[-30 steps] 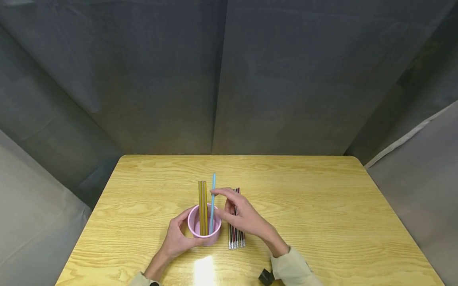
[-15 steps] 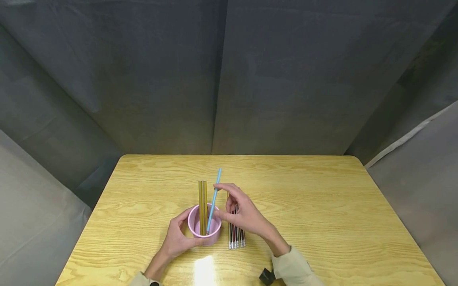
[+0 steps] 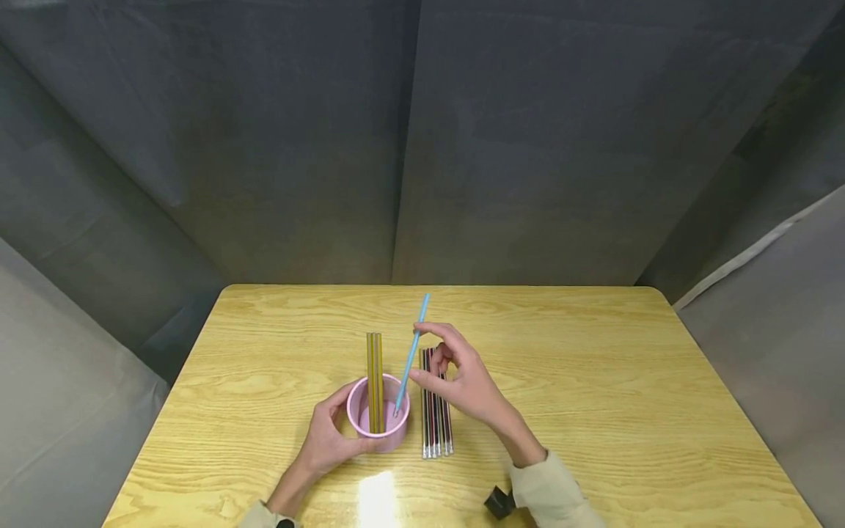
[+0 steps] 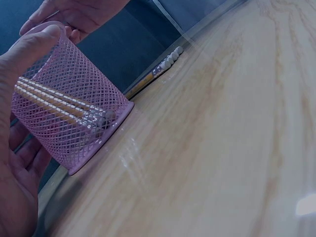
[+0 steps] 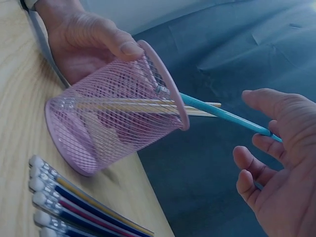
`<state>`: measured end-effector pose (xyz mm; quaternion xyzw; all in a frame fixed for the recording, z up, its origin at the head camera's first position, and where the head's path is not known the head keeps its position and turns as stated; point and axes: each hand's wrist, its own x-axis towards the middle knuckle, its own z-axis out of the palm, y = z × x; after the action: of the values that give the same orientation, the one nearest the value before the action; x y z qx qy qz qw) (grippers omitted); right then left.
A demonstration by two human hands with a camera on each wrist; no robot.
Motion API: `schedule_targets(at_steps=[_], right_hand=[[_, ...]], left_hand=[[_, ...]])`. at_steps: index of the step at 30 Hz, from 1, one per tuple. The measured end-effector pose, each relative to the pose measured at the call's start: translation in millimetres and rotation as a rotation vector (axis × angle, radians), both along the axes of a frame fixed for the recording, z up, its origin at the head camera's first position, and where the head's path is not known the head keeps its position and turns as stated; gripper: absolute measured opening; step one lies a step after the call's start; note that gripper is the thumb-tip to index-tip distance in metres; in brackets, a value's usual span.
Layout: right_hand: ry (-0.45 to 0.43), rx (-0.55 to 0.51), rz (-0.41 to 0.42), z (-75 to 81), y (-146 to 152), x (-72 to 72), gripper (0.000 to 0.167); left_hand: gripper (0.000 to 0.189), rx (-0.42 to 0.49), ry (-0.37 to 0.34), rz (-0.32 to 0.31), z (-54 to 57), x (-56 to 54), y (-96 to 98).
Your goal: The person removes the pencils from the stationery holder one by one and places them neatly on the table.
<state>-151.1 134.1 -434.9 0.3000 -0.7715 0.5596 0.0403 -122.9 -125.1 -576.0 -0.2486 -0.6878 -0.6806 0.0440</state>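
Observation:
My left hand grips a pink mesh pencil cup, which stands upright on the table. Several yellow pencils lean in the cup; the left wrist view shows their eraser ends at its bottom. Between thumb and fingers, my right hand pinches a light blue pencil. That pencil tilts to the right, its metal-banded end pointing down just inside the cup's rim. My right hand's other fingers are loosely curled.
To the right of the cup lies a row of several striped dark, red and yellow pencils, eraser ends toward me, partly under my right hand. Grey curtains hang behind the wooden table. A black device sits at my right cuff.
My right hand has moved up and to the right, drawing the blue pencil from deep in the cup to near its rim and tilting it rightward. The left hand and cup have stayed still.

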Motion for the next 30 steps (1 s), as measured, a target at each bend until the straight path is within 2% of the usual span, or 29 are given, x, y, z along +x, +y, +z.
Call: schedule_targets(at_steps=[10,23,26,30], right_hand=[[0.04,-0.073,-0.051,4.4,8.8,-4.5,0.057],[0.074,-0.119,-0.143,4.8,12.3,-8.3,0.048],[0.091,-0.128,-0.146,1.5,13.7,-11.1,0.045],[0.11,-0.121,-0.156,-13.7,18.2,-19.5,0.04]], left_hand=[[0.09,0.006,-0.006,0.003,0.4,0.3,-0.1],[0.09,0.026,-0.022,0.004,1.1,1.0,0.1],[0.09,0.025,-0.025,0.005,1.8,1.4,0.1],[0.09,0.021,-0.026,0.003,1.5,1.3,-0.1]])
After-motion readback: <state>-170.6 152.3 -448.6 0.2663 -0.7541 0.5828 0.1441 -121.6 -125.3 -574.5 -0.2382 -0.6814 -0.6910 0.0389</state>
